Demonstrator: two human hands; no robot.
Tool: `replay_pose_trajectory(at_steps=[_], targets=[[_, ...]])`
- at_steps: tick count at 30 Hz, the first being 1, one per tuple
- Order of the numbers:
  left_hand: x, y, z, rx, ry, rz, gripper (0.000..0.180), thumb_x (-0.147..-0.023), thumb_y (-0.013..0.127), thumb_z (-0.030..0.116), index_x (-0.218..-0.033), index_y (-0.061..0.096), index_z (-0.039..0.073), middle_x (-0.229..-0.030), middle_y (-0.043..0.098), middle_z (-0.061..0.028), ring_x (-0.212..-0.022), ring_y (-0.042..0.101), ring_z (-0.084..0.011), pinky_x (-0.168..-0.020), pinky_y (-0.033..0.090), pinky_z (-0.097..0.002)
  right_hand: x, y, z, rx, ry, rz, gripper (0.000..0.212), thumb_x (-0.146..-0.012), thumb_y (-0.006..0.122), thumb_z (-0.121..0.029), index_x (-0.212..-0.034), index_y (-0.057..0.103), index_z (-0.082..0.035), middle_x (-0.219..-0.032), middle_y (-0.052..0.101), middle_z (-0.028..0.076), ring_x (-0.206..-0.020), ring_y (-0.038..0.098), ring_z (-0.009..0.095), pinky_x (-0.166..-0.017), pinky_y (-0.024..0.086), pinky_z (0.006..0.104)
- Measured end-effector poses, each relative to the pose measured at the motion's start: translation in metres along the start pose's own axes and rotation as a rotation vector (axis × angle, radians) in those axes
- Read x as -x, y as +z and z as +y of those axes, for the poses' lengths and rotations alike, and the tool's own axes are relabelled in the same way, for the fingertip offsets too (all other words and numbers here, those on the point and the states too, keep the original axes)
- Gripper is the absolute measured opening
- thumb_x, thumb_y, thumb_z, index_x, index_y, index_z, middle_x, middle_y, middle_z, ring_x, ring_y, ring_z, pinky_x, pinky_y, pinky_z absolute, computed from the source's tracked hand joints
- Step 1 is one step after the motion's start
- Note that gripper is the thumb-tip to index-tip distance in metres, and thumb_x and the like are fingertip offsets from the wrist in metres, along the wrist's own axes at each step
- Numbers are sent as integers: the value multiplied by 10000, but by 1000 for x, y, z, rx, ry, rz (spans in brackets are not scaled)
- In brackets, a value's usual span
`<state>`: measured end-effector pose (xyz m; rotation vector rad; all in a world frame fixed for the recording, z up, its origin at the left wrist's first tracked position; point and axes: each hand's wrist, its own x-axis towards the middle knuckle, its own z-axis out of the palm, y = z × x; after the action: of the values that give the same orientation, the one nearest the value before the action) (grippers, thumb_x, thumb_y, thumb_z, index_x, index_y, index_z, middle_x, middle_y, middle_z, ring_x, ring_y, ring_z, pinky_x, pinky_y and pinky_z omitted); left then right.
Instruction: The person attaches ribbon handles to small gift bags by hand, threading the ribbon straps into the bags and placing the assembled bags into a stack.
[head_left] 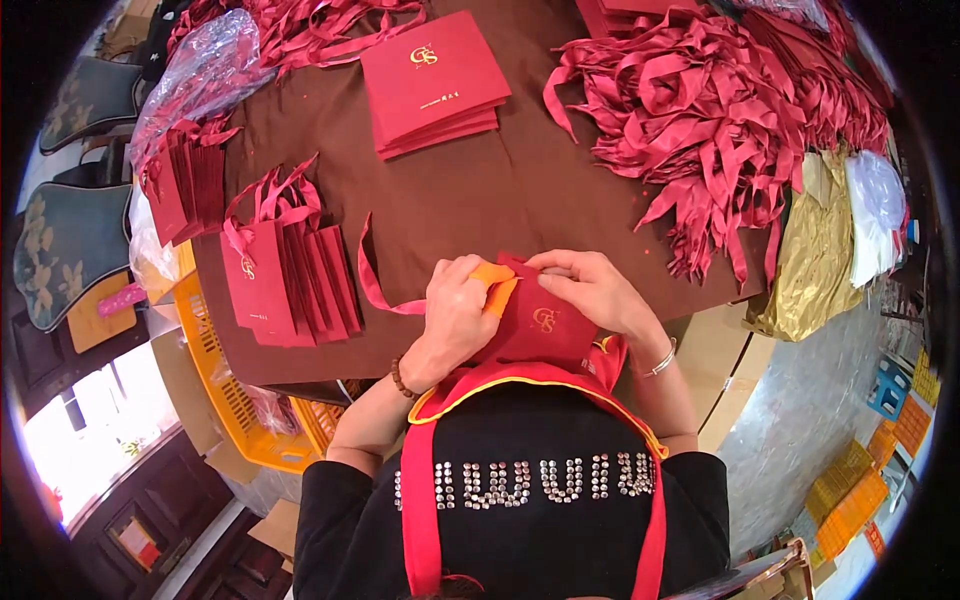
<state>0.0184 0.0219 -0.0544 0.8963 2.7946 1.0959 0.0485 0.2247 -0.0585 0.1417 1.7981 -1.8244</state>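
A dark red paper gift bag (pixel 540 325) with a gold emblem is held upright in front of my chest at the table edge. My left hand (pixel 455 308) is closed at the bag's upper left edge, with a piece of orange material (pixel 494 283) around its fingertips. From beside this hand a red ribbon (pixel 375 283) trails left over the table; its other end is hidden. My right hand (pixel 590 288) pinches the bag's upper right edge with thumb and fingers. What lies between the fingertips is too small to make out.
Finished-looking red bags with ribbon handles (pixel 290 280) stand at the left. A stack of flat red bags (pixel 435 85) lies ahead on the brown tablecloth (pixel 440 205). Loose red ribbons (pixel 690 120) heap up at the right, near gold wrapping (pixel 815 250). A yellow crate (pixel 225 375) sits below left.
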Motion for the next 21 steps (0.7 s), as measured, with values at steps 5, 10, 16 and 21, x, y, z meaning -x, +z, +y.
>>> replay_pose_trajectory(at_steps=[5,10,16,21], targets=[[1,3,2,-11,59,3,153,-685,708,35,-820,639,55,-757,576,-77,-660,511,-277,-599,421,-372,2,3,-2,56,-21,23,265,-904,521,-84,-1129,577,43,-899,614,17,-815,539,52,-726,449,205],[0,-1,5,-10,-47,-87,136,-720,702,42,-839,638,39,-773,594,-74,-678,540,-222,-612,431,-323,5,0,5,-175,11,-35,258,-904,543,-81,-1127,571,45,-927,619,23,-853,553,60,-761,453,212],[-2,-6,-22,866,-607,20,70,-857,616,30,-922,621,5,-834,629,-12,-755,557,-87,-681,447,-225,5,-6,7,-207,46,-42,251,-910,535,-73,-1129,565,46,-954,624,29,-871,556,64,-788,456,219],[-4,1,-15,757,-548,-169,105,-857,598,14,-959,625,8,-933,635,-23,-851,568,-90,-750,444,-213,-2,-4,12,-77,1,-25,260,-926,505,-92,-1137,560,49,-972,622,38,-881,556,75,-799,454,221]])
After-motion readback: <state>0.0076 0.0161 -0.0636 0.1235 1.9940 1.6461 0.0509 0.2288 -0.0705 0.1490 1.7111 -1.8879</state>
